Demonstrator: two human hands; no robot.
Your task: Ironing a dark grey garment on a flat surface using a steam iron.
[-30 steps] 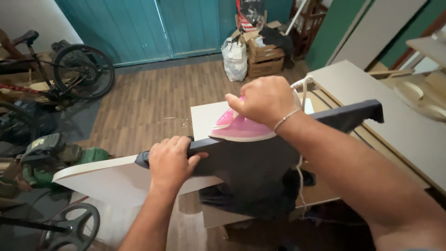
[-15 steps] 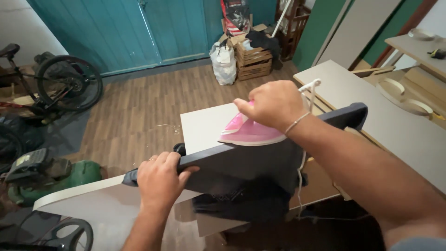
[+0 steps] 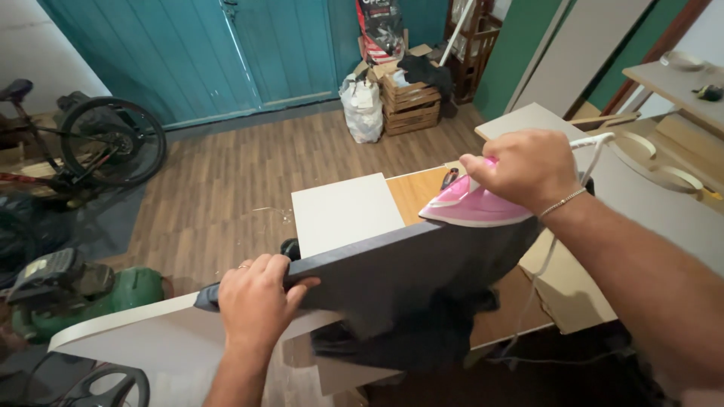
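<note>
Even, soft indoor light; sharp centre, wide-angle bend at the edges.

No hard shadows or glare; the pale flat board [image 3: 343, 211] reads brightest, while the dark grey panel [image 3: 407, 275] and the floor under it sink into shade. The right forearm blurs near the lower corner, and the teal door [image 3: 226, 53] lines lean outward.

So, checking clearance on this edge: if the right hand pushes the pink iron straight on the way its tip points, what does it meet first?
The right hand would run the iron along the dark panel edge toward the left hand, which probably comes first.
</note>
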